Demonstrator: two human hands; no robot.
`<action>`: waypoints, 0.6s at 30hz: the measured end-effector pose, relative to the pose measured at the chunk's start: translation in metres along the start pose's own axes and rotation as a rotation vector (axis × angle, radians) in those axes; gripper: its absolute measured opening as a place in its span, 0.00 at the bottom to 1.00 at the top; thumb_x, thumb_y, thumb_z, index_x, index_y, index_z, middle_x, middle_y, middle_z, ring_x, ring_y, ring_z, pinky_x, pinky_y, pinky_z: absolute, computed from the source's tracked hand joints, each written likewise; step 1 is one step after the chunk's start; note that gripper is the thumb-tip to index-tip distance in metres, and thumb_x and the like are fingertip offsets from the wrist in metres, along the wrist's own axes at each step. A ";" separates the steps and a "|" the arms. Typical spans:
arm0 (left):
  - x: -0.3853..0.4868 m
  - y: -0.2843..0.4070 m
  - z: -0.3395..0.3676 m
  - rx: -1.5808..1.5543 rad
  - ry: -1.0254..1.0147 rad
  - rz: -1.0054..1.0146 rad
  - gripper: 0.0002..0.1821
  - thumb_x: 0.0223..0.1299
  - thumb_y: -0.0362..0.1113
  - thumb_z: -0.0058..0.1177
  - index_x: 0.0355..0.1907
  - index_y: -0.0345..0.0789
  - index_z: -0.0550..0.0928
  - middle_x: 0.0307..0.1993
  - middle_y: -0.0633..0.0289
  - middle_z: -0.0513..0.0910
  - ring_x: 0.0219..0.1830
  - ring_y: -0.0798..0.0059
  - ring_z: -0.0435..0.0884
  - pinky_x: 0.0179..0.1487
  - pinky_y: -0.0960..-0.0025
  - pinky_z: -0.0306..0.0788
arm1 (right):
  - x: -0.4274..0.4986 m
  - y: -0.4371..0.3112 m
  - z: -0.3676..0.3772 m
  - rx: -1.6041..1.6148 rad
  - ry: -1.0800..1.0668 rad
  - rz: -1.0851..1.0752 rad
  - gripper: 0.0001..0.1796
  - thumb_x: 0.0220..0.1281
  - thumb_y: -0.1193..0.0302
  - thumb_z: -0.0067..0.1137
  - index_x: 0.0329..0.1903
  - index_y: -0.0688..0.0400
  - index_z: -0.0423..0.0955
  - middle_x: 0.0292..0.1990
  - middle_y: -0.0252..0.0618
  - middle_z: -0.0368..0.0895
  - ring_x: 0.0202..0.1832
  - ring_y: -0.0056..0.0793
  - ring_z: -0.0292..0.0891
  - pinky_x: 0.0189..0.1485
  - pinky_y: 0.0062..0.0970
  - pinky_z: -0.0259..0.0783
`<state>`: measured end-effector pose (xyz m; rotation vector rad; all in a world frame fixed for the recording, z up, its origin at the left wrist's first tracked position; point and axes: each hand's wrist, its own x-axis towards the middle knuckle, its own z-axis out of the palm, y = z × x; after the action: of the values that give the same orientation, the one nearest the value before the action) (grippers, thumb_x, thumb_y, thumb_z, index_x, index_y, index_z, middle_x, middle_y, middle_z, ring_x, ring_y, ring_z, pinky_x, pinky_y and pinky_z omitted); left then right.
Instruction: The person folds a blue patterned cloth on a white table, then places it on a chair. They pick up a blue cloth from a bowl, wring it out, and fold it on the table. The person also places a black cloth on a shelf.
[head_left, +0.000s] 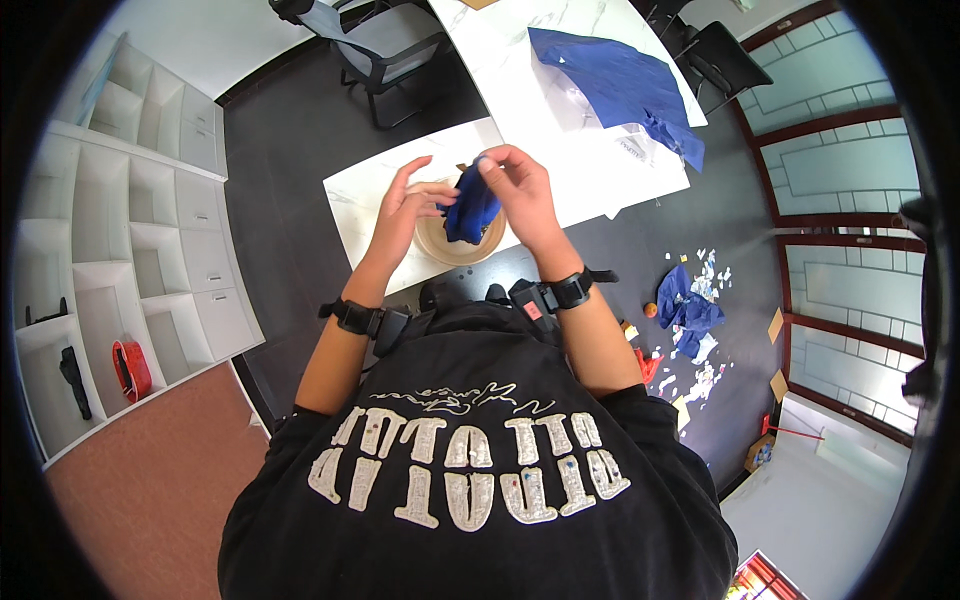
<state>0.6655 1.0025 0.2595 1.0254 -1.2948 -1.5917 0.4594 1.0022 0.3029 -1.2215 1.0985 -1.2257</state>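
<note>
A dark blue cloth (471, 208) hangs bunched above a round beige basin (457, 256) on the white marble-patterned table. My right hand (523, 189) pinches the cloth's upper end between thumb and fingers. On the other side, my left hand (409, 201) has its fingers spread, with some fingertips at the cloth's left edge; the picture does not settle whether they grip it. The cloth and my hands hide most of the basin's inside, though some small bits show beside the cloth's lower right. Black straps with small boxes are on both wrists.
A blue sheet (622, 79) and clear plastic lie on the larger white table (514, 71). Blue fabric (686, 311), paper scraps and a round fruit (650, 310) litter the floor at right. An office chair (382, 56) stands behind; white shelving (161, 195) lines the left.
</note>
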 end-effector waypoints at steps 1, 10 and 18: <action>0.003 -0.014 -0.011 0.132 0.075 -0.082 0.32 0.71 0.44 0.43 0.74 0.36 0.61 0.57 0.46 0.81 0.55 0.63 0.83 0.57 0.64 0.75 | 0.002 -0.006 -0.003 0.080 0.005 0.049 0.08 0.73 0.69 0.58 0.46 0.60 0.78 0.39 0.29 0.82 0.43 0.17 0.75 0.51 0.21 0.71; 0.035 -0.152 -0.044 0.033 0.225 -0.478 0.37 0.72 0.53 0.43 0.75 0.33 0.60 0.69 0.50 0.70 0.70 0.61 0.66 0.74 0.61 0.56 | 0.013 -0.053 -0.010 0.310 -0.138 0.017 0.08 0.77 0.66 0.53 0.47 0.58 0.74 0.45 0.31 0.79 0.48 0.19 0.75 0.58 0.23 0.68; 0.034 -0.143 -0.042 -0.212 -0.043 -0.550 0.25 0.75 0.52 0.44 0.64 0.38 0.73 0.54 0.63 0.80 0.59 0.76 0.75 0.65 0.66 0.65 | 0.012 -0.056 -0.013 0.204 -0.121 -0.042 0.07 0.77 0.69 0.51 0.48 0.58 0.74 0.46 0.33 0.78 0.46 0.18 0.72 0.55 0.21 0.66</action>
<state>0.6796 0.9758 0.1097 1.2854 -0.8820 -2.1166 0.4435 0.9922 0.3580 -1.1508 0.8412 -1.2464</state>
